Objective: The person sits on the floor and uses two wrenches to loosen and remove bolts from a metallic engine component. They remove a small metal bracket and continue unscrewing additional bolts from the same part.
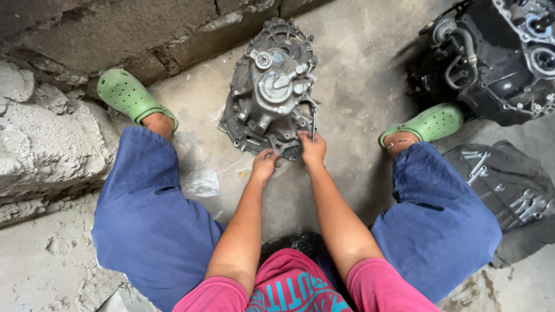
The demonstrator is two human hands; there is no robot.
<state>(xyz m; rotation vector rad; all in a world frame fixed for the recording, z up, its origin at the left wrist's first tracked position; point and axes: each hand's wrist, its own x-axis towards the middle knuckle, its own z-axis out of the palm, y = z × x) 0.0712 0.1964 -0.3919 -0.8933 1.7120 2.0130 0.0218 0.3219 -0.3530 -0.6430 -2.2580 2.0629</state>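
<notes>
The gearbox housing [270,89] lies flat on the concrete floor [358,86], between the person's 2 feet. The left hand [264,164] and right hand [313,147] touch its near edge. A block wall [115,34] runs along the far left. An engine block [497,58] sits far right, with a cloth [509,190] of wrenches [529,205] nearer, right of the right knee.
</notes>
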